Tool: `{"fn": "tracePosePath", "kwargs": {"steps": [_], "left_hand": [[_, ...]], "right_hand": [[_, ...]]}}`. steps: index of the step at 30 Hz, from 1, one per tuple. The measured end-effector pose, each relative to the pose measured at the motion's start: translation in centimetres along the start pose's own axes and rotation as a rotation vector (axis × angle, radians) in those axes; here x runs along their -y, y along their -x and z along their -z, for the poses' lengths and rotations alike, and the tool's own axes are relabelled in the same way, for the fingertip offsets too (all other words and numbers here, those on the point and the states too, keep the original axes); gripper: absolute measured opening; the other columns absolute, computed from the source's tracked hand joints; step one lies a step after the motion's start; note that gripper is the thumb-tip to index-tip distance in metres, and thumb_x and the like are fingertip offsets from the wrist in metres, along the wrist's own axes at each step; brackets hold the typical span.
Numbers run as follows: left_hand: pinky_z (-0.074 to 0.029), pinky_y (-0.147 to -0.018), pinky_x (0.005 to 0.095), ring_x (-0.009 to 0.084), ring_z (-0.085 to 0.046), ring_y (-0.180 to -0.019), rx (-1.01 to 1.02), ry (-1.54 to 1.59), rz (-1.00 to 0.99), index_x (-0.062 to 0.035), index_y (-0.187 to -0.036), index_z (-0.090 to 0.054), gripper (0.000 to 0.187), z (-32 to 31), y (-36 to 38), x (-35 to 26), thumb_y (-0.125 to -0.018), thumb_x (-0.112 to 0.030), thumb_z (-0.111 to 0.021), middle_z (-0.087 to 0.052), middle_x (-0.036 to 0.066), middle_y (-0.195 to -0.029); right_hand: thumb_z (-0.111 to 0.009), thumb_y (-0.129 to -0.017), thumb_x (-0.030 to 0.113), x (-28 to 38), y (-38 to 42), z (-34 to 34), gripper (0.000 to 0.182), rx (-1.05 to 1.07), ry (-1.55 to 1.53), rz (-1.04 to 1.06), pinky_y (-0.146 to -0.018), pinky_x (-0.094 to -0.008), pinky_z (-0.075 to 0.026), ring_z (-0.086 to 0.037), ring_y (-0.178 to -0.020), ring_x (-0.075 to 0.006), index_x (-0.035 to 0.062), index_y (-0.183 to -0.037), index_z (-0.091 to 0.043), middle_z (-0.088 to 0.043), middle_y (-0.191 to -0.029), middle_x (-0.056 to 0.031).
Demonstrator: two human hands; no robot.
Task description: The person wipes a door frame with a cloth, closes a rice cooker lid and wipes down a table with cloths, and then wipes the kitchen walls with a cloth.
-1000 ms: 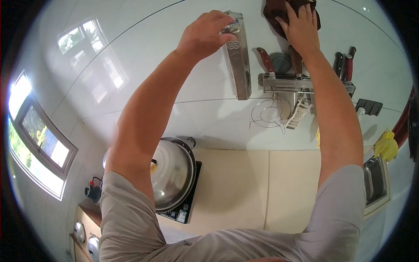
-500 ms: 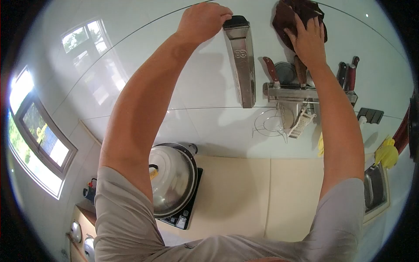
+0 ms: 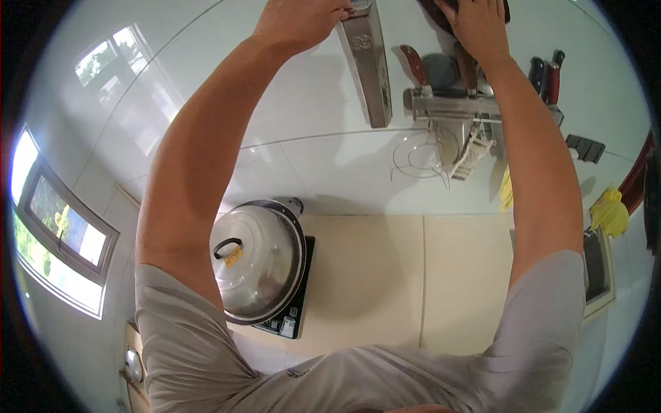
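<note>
At the top edge my left hand (image 3: 303,20) is closed, its fingertips at the upper left side of a tall metal holder (image 3: 372,69) on the tiled wall. The top of that holder is out of view. My right hand (image 3: 482,31) presses a dark brown cloth (image 3: 437,12) against the wall, its fingers spread over it and partly cut off. Just below the cloth is a metal knife rack (image 3: 454,104), with a red-handled knife (image 3: 415,67) and a brown wooden handle (image 3: 466,69) standing in it.
A lidded pot (image 3: 261,261) stands on a black cooker (image 3: 299,303) at left on the beige counter (image 3: 365,282). A wire stand (image 3: 420,157) and a white grater (image 3: 474,155) hang under the rack. Yellow gloves (image 3: 609,213) hang by the sink (image 3: 597,268) at right.
The view has tilted, so everything sits higher in the picture. My left hand has moved down along the holder's left side. My right hand stays on the cloth.
</note>
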State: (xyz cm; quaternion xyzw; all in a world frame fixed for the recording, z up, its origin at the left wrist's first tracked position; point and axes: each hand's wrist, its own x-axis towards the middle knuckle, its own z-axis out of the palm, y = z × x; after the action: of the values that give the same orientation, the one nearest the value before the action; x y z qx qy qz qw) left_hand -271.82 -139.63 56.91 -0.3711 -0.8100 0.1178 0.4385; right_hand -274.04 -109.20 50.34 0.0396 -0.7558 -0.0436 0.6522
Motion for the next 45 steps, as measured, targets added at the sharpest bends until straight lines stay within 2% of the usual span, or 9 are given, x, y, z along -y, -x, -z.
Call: {"fn": "tracePosePath", "kwargs": {"steps": [5,11,17,29,30,34,39,41,45], "left_hand": [[-0.055,-0.092,0.0462,0.0335,-0.064,-0.112,-0.041,0.15,0.017,-0.0116,-0.126,-0.067,0.038,-1.8,2.3,-2.5,-0.096,-0.034,-0.064,-0.066,0.013,-0.121],[-0.054,-0.097,0.0498,0.039,-0.062,-0.116,-0.074,0.009,0.067,-0.0145,-0.146,-0.049,0.09,-4.5,4.5,-5.9,-0.069,-0.029,-0.092,-0.043,0.028,-0.149],[-0.054,-0.1,0.0484,0.0415,-0.064,-0.118,-0.02,-0.114,0.103,-0.0194,-0.152,-0.043,0.091,-6.5,5.5,-6.9,-0.075,-0.027,-0.09,-0.019,0.035,-0.163],[-0.055,-0.098,0.0517,0.0448,-0.064,-0.119,0.078,0.08,0.179,-0.0249,-0.154,-0.04,0.085,-5.6,6.7,-7.9,-0.082,-0.017,-0.084,-0.007,0.03,-0.168],[-0.055,-0.098,0.0517,0.0448,-0.064,-0.119,0.072,0.079,0.181,-0.0249,-0.154,-0.04,0.085,-5.9,7.3,-8.1,-0.082,-0.017,-0.084,-0.007,0.03,-0.168],[-0.056,-0.094,0.0443,0.0306,-0.067,-0.113,-0.03,-0.032,0.199,-0.0225,-0.135,-0.064,0.047,-6.4,11.3,-9.7,-0.092,-0.036,-0.074,-0.064,0.012,-0.134],[-0.056,-0.096,0.0464,0.033,-0.068,-0.112,0.116,0.23,0.355,-0.0219,-0.144,-0.059,0.053,-8.0,18.2,-13.7,-0.094,-0.035,-0.072,-0.069,0.016,-0.127],[-0.057,-0.093,0.045,0.0352,-0.068,-0.107,0.476,0.901,0.749,-0.0118,-0.149,-0.053,0.059,-10.1,19.3,-14.7,-0.095,-0.023,-0.072,-0.063,0.022,-0.132],[-0.059,-0.093,0.0449,0.0339,-0.069,-0.109,0.303,1.608,1.224,0.0004,-0.155,-0.041,0.06,-14.5,17.3,-17.0,-0.101,-0.018,-0.061,-0.067,0.019,-0.126]], "right_hand": [[-0.066,-0.098,0.039,-0.1,0.3,-0.4,0.063,-0.054,-0.005,0.007,-0.12,-0.0594,-0.028,-0.036,-0.143,-0.0509,0.0014,-0.147,-0.05,-0.049,-0.14,-0.0336],[-0.065,-0.098,0.039,-0.5,0.3,-1.3,0.063,-0.088,0.016,0.017,-0.119,-0.0598,-0.029,-0.038,-0.142,-0.051,0.0016,-0.146,-0.051,-0.049,-0.139,-0.0336],[-0.064,-0.099,0.041,-0.4,0.3,-1.0,0.064,-0.07,0.045,-0.003,-0.12,-0.0602,-0.028,-0.037,-0.142,-0.0519,0.0018,-0.148,-0.05,-0.048,-0.142,-0.0349],[-0.065,-0.098,0.039,0.2,0.3,-0.3,0.063,-0.061,0.009,-0.031,-0.12,-0.0601,-0.026,-0.036,-0.143,-0.0523,0.0023,-0.148,-0.05,-0.047,-0.141,-0.0361],[-0.065,-0.098,0.039,0.1,0.2,-0.3,0.064,-0.047,-0.007,-0.034,-0.121,-0.0603,-0.026,-0.035,-0.143,-0.0525,0.0022,-0.148,-0.05,-0.047,-0.142,-0.0365],[-0.065,-0.098,0.039,-0.2,0.6,-1.1,0.064,-0.065,-0.018,-0.036,-0.121,-0.0611,-0.025,-0.034,-0.144,-0.0529,0.0023,-0.148,-0.049,-0.045,-0.145,-0.037],[-0.066,-0.098,0.038,-0.7,0.9,-2.1,0.065,-0.083,-0.01,-0.019,-0.121,-0.0617,-0.025,-0.034,-0.144,-0.0528,0.0031,-0.149,-0.049,-0.045,-0.145,-0.0365],[-0.066,-0.098,0.038,-0.4,0.6,-2.0,0.064,-0.075,-0.021,-0.018,-0.121,-0.0617,-0.025,-0.034,-0.144,-0.0526,0.0036,-0.15,-0.048,-0.045,-0.145,-0.0363],[-0.065,-0.098,0.039,0.5,0.6,-0.7,0.066,-0.065,-0.067,-0.062,-0.121,-0.0614,-0.024,-0.033,-0.145,-0.0519,0.0082,-0.153,-0.046,-0.047,-0.145,-0.0328]]}}
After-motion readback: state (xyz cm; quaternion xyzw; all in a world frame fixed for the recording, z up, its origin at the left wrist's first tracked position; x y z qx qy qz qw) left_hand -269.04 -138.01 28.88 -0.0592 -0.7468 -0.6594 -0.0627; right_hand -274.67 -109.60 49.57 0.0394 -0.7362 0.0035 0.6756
